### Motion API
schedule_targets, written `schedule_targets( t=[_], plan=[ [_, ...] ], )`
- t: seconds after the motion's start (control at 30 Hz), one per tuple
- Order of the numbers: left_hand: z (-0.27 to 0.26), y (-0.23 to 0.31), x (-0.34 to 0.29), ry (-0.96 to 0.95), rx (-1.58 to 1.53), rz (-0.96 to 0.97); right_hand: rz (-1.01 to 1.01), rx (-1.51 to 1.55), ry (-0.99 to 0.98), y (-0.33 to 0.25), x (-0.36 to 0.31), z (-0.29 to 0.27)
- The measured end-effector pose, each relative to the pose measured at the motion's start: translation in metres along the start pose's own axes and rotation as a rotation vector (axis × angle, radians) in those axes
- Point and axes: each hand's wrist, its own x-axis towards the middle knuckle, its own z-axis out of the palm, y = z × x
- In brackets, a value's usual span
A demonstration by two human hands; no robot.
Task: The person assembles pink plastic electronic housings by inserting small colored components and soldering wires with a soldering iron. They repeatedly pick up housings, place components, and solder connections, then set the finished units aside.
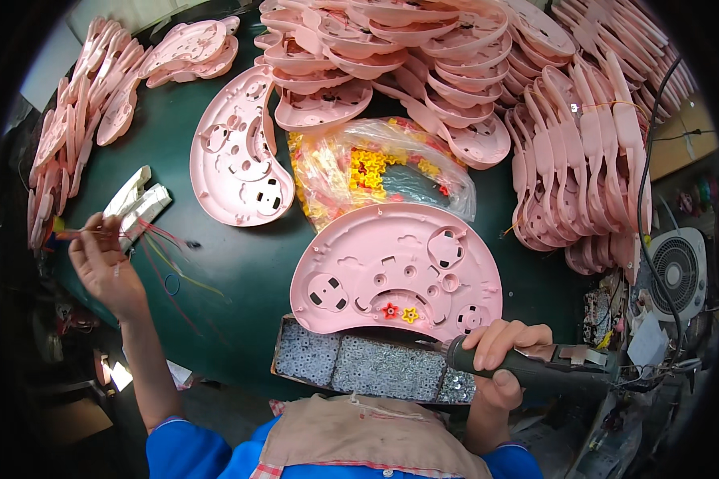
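On green table (pixel 248 271): right hand (pixel 499 351) gripped electric screwdriver (pixel 527 369) beside pink shell (pixel 395 271); left hand (pixel 104 259) fingers pinched thin wires (pixel 164 243).

Stacks of pink shells (pixel 455 56), bag w/ small parts (pixel 375 172), fan (pixel 677 271), screw tray (pixel 359 367).

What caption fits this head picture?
Left hand grips wires; right hand holds a screwdriver by a pink shell.

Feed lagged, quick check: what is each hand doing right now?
Left hand: closed on a bundle of thin wires.
Right hand: closed around the electric screwdriver.
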Motion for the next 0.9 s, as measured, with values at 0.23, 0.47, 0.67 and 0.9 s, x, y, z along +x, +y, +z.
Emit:
schedule_targets(
  t=[0.23, 0.47, 0.67, 0.9],
  plan=[
    [0.085, 0.02, -0.062, -0.663, 0.896, 0.46, -0.055, -0.11, 0.001, -0.009, -0.004, -0.001],
    [0.186, 0.004, -0.171, -1.462, 0.577, 0.1, -0.082, -0.166, 0.034, -0.011, -0.011, -0.009],
    [0.216, -0.029, -0.215, -1.604, 0.294, 0.012, -0.155, -0.223, 0.009, 0.012, -0.009, -0.013],
    [0.225, -0.043, -0.217, -1.587, 0.238, 0.022, -0.127, -0.296, -0.029, 0.036, -0.012, -0.02]
  ],
)
